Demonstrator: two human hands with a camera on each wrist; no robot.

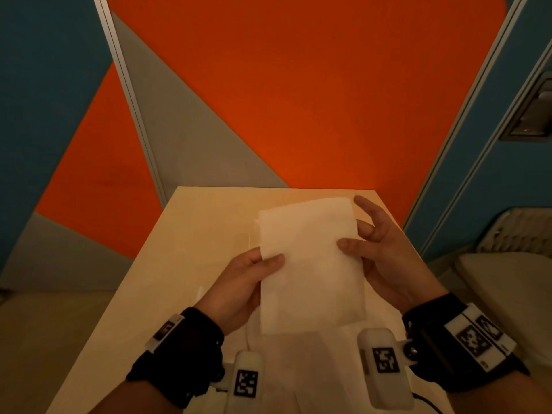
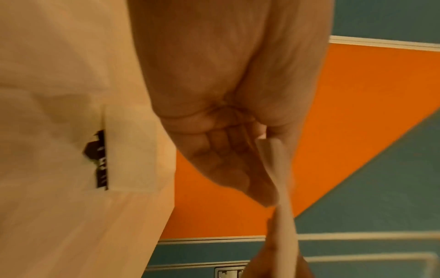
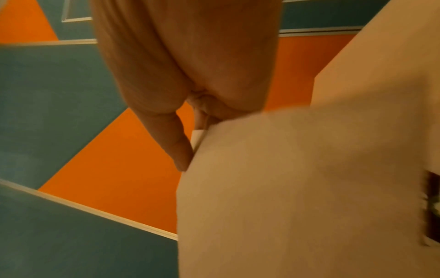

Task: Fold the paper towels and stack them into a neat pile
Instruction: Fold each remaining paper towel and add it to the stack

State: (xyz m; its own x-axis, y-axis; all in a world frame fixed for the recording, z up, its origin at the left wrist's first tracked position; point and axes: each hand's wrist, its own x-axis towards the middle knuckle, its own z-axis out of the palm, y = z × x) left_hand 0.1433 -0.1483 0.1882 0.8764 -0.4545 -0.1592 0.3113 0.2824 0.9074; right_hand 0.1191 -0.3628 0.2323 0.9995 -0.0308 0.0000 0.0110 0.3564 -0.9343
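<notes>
Centre of the head view: a white, folded rectangular paper towel (image 1: 310, 264) held above the pale wooden table (image 1: 191, 264), left hand (image 1: 239, 288) and right hand (image 1: 385, 264) pinching its side edges. Light, limp, tearable (likely); grip edges gently.

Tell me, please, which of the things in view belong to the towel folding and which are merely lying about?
Part of the job:
- folded paper towel, held up by the left hand and right hand
- more paper towels lying on the table

Just around:
- orange, grey and blue wall
- metal latch
- pale seat at far right
</notes>
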